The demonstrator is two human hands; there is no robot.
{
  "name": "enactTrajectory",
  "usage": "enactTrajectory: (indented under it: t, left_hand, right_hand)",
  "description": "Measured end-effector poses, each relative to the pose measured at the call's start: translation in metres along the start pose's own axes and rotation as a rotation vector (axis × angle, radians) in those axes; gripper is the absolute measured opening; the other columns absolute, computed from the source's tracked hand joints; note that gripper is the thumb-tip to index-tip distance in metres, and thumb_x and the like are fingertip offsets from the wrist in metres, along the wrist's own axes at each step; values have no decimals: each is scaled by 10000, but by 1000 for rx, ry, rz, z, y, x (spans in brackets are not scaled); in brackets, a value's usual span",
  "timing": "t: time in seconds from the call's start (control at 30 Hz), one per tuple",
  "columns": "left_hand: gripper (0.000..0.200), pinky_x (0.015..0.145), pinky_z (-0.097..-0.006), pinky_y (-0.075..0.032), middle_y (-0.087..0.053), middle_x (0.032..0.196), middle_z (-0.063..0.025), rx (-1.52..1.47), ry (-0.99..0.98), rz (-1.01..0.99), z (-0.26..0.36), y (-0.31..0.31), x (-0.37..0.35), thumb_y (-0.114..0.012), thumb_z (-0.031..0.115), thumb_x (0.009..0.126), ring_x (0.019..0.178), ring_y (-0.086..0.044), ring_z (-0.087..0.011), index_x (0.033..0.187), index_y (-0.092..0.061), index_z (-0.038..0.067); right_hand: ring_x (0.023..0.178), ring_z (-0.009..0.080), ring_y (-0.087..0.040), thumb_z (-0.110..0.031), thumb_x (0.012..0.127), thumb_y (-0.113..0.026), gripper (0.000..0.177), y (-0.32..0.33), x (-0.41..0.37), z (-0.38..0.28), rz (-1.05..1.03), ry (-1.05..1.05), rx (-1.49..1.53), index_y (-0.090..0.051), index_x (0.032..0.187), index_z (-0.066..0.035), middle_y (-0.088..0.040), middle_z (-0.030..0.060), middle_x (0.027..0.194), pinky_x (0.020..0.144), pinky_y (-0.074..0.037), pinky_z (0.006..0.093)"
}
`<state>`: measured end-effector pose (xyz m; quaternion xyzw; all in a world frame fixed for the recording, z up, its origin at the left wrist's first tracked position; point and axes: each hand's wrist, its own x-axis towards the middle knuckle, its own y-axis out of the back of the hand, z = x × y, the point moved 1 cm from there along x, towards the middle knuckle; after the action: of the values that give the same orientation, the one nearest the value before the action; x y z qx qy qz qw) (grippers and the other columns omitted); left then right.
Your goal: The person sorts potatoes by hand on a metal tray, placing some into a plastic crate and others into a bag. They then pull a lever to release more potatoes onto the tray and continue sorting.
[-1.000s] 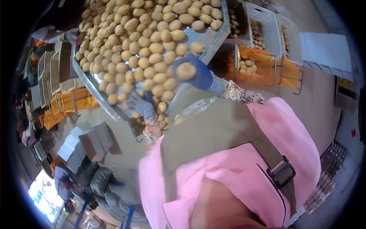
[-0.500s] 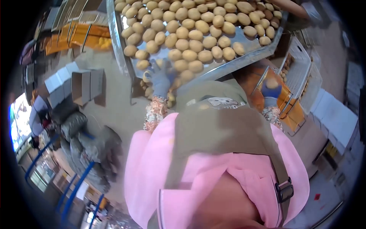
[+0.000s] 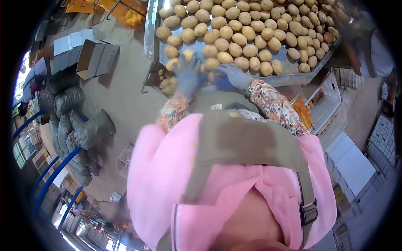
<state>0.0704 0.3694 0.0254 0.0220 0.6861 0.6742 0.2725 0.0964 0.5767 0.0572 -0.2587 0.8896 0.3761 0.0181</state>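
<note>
One pale-grey-gloved left hand [image 3: 188, 78] has its fingers spread apart, tips among oval tan potatoes [image 3: 250, 50]; a firm hold cannot be confirmed. Close beside it, the grey-and-blue-gloved right hand [image 3: 233, 77] points its fingers toward the left; their closure and any grip cannot be told. Orange-flowered white sleeves [image 3: 272, 99] cover both forearms. The potatoes lie loose across a grey metal tray [image 3: 151, 31]. Outward to the right stands a white slatted plastic crate [image 3: 321, 106]; well to the left, an open cardboard box [image 3: 97, 58] is noted.
</note>
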Motion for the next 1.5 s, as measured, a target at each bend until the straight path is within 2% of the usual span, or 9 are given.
enactTrajectory:
  t: [0.17,0.27,0.7,0.97,1.03,1.23,1.37,1.4,1.5]
  left_hand:
    - [654,1108,-639,-95,-154,1590,-95,-219,216,203,-6,-45,-43,-489,572,894,1417,-66,-495,1463,-381,268]
    - [918,1109,-643,-54,-72,1585,-191,-367,338,190,2,-51,-53,-579,694,764,1415,-13,-517,1510,-272,256]
    - [946,1023,-753,-30,-79,1596,-161,-286,290,29,15,-18,-29,-608,645,767,1414,3,-532,1515,-258,183]
    - [986,1091,-673,-49,-22,1597,-152,-328,351,214,16,-54,-36,-605,695,732,1409,46,-529,1521,-228,241]
    - [874,1093,-668,-71,-103,1589,-139,-344,325,234,18,-32,-34,-591,649,776,1417,-33,-501,1492,-312,233]
    - [517,1089,-625,-167,-472,1413,-98,-440,-8,399,26,20,22,-554,444,896,1316,-384,-394,1355,-510,208]
    - [583,1110,-632,-128,-360,1508,-42,-319,-161,-17,70,28,65,-536,465,901,1365,-330,-393,1442,-386,308]
    - [617,1134,-626,-76,-260,1563,-28,-95,-187,69,86,14,62,-507,450,919,1417,-225,-417,1486,-283,358]
    - [610,1138,-632,-37,-210,1583,-20,-94,-312,31,71,24,73,-488,429,936,1436,-135,-443,1496,-259,356]
  right_hand:
    - [1031,382,-593,-304,915,-522,394,15,1,-2,39,-212,532,-592,1223,-70,-641,194,1108,942,-457,436]
    - [1036,387,-594,-299,928,-507,417,15,-24,49,324,-75,-297,-565,1255,-47,-630,215,1119,952,-462,428]
    - [1206,410,-483,-279,782,-682,650,52,50,54,-394,-465,-393,-423,1371,-369,-457,237,1335,1021,-387,465]
    - [1050,174,-516,-92,844,-684,494,21,-120,95,933,-603,1095,-450,1264,22,-499,134,1230,865,-469,308]
    - [906,170,-547,-59,871,-644,379,12,-192,129,1104,-407,-34,-527,1232,-47,-539,97,1112,796,-490,316]
    - [919,165,-543,-6,886,-595,302,-10,-307,176,1489,-916,693,-565,1187,-6,-563,90,1031,827,-473,299]
    - [1006,196,-579,-53,900,-600,285,17,-198,144,1123,-499,1031,-590,1184,-25,-595,83,1122,884,-479,307]
    - [1063,249,-584,-87,875,-637,303,24,-154,109,1008,-207,112,-600,1168,-18,-604,126,1157,927,-469,344]
    - [1114,335,-564,-79,831,-636,287,18,-55,40,597,-88,21,-642,1116,-116,-563,157,1256,942,-458,391]
